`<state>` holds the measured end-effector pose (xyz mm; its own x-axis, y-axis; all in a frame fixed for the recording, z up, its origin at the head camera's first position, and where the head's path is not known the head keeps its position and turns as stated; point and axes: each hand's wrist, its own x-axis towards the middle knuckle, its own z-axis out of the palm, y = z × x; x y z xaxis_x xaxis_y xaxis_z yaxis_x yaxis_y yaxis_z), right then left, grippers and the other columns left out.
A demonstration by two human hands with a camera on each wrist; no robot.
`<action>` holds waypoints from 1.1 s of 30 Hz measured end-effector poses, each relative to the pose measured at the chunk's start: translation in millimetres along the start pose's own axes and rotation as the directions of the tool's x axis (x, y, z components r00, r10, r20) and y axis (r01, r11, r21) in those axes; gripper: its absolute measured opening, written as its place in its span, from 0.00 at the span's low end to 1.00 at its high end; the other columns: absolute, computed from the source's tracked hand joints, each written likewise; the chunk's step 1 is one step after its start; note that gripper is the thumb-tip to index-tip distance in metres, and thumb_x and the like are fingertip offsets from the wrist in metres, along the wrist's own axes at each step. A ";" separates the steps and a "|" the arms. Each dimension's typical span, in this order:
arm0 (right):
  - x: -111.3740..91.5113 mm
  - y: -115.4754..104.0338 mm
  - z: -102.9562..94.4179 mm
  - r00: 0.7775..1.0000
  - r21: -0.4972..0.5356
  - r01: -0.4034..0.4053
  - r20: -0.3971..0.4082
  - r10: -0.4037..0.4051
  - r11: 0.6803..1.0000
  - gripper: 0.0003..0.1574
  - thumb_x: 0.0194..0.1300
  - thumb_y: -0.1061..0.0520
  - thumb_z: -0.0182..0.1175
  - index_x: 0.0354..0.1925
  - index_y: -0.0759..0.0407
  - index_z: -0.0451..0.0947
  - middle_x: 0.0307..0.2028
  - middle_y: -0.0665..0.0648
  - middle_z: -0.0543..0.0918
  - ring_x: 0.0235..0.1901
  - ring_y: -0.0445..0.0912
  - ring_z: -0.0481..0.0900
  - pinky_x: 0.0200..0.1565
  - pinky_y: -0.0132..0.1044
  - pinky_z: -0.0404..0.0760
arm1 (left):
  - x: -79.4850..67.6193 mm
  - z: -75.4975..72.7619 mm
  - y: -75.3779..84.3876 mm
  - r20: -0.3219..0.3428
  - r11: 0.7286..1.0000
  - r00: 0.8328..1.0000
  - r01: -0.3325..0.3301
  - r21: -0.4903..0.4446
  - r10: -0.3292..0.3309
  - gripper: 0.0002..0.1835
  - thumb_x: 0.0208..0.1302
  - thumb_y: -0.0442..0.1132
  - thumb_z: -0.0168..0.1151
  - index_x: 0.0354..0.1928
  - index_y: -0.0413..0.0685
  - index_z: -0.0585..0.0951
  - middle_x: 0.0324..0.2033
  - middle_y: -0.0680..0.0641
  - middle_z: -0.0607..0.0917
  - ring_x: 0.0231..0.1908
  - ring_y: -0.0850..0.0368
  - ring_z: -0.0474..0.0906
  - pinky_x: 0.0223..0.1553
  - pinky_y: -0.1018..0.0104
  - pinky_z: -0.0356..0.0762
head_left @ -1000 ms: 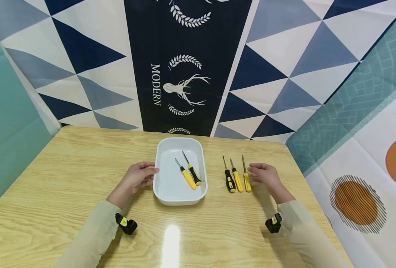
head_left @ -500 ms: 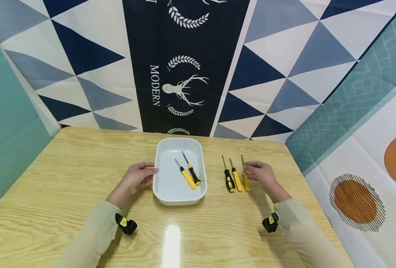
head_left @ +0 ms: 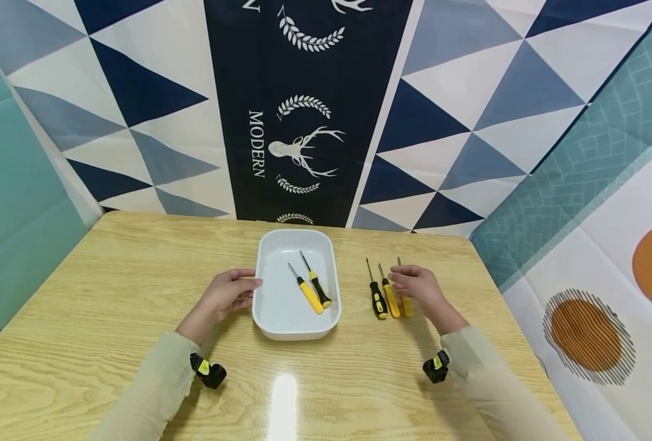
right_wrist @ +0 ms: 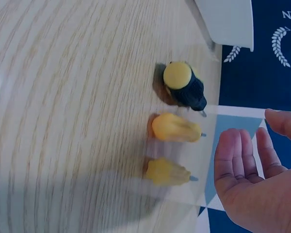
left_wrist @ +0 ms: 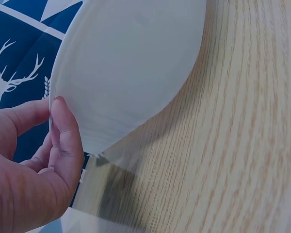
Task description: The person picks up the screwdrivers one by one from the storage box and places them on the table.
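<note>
My left hand (head_left: 223, 294) holds the near-left rim of a white plastic tray (head_left: 297, 335), thumb and fingers at its edge in the left wrist view. Inside the tray lie a screwdriver with a yellow handle (head_left: 310, 297) and one with a black-and-yellow handle (head_left: 321, 290). My right hand (head_left: 423, 289) hovers over the screwdrivers to the right, its fingers loosely bent with nothing between them. Beneath and beside it lie a black-and-yellow screwdriver (head_left: 378, 301), an orange-yellow screwdriver (head_left: 392, 302) and a yellow screwdriver (head_left: 408, 308). The hand partly covers the last two in the head view.
The wooden table (head_left: 138, 294) carries everything, with a patterned cloth wall (head_left: 298, 147) at its back edge. Another cloth wall (head_left: 579, 331) rises on the right side. Small wrist cameras, such as the left one (head_left: 209, 372), sit on both sleeves.
The right hand has moved left, from beside the yellow screwdriver to over it and the orange-yellow one. The left hand and tray stay put.
</note>
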<state>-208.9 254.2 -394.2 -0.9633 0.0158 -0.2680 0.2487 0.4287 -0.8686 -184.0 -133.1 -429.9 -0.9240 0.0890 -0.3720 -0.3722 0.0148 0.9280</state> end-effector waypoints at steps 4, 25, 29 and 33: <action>-1.0 -2.9 6.4 1.000 -0.005 0.015 0.006 -0.015 1.000 0.28 0.68 0.52 0.54 0.61 0.66 0.67 0.56 0.67 0.73 0.51 0.59 0.76 0.53 0.48 0.78 | -1.1 0.8 0.6 -0.007 1.000 1.000 -0.001 0.006 0.001 0.28 0.62 0.39 0.61 0.63 0.39 0.67 0.30 0.49 0.80 0.27 0.62 0.77 0.30 0.73 0.80; 1.8 -12.5 33.9 0.997 -0.002 0.043 0.060 -0.043 0.999 0.27 0.67 0.53 0.56 0.60 0.65 0.69 0.52 0.64 0.76 0.48 0.57 0.78 0.49 0.43 0.81 | -8.4 -11.6 0.1 -0.014 1.000 1.000 -0.027 0.008 0.027 0.29 0.61 0.40 0.62 0.62 0.37 0.67 0.30 0.53 0.80 0.27 0.63 0.78 0.33 0.72 0.82; 2.2 -14.2 41.8 0.995 0.009 0.049 0.091 -0.049 0.999 0.26 0.67 0.54 0.55 0.59 0.66 0.68 0.52 0.64 0.75 0.50 0.59 0.76 0.50 0.46 0.80 | -8.9 -14.7 0.0 -0.023 0.999 0.999 -0.043 0.030 0.044 0.29 0.62 0.40 0.61 0.62 0.36 0.67 0.32 0.50 0.80 0.29 0.61 0.79 0.35 0.70 0.82; 2.1 -15.7 49.3 0.993 -0.002 0.054 0.103 -0.054 0.999 0.26 0.66 0.54 0.56 0.58 0.65 0.70 0.49 0.63 0.77 0.49 0.57 0.77 0.49 0.46 0.81 | -8.2 -17.2 -1.4 -0.038 0.996 0.997 -0.060 0.059 0.063 0.29 0.62 0.41 0.61 0.62 0.37 0.67 0.35 0.51 0.78 0.33 0.60 0.79 0.39 0.66 0.83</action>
<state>-209.8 203.0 -401.7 -0.9596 -0.1008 -0.2625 0.1958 0.4307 -0.8810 -177.4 -151.0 -428.6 -0.9482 0.0516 -0.3136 -0.3099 0.0680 0.9483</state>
